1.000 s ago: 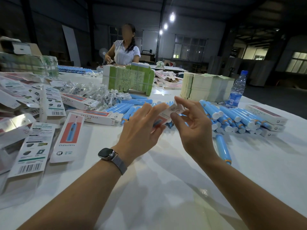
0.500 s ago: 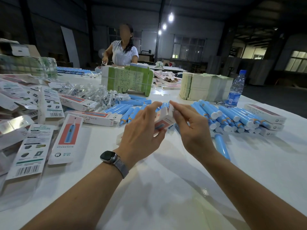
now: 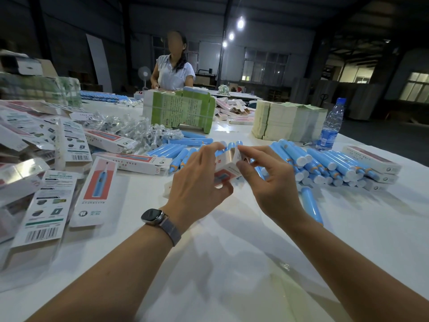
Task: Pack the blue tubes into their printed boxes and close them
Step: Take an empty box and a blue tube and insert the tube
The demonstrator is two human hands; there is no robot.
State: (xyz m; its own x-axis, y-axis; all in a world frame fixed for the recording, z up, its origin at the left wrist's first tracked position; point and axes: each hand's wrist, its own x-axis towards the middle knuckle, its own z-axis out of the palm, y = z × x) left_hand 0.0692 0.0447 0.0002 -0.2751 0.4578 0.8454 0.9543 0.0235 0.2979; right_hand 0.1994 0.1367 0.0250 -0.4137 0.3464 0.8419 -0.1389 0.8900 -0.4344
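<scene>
White printed box (image 3: 226, 167), pinched between both hands' fingers (image 3: 249, 151)

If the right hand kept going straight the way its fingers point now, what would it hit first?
The right hand points left and away, and its fingertips already pinch the end flap of the printed box. The box comes first, with the left hand gripping it just beyond. Depth past that is unclear.
</scene>
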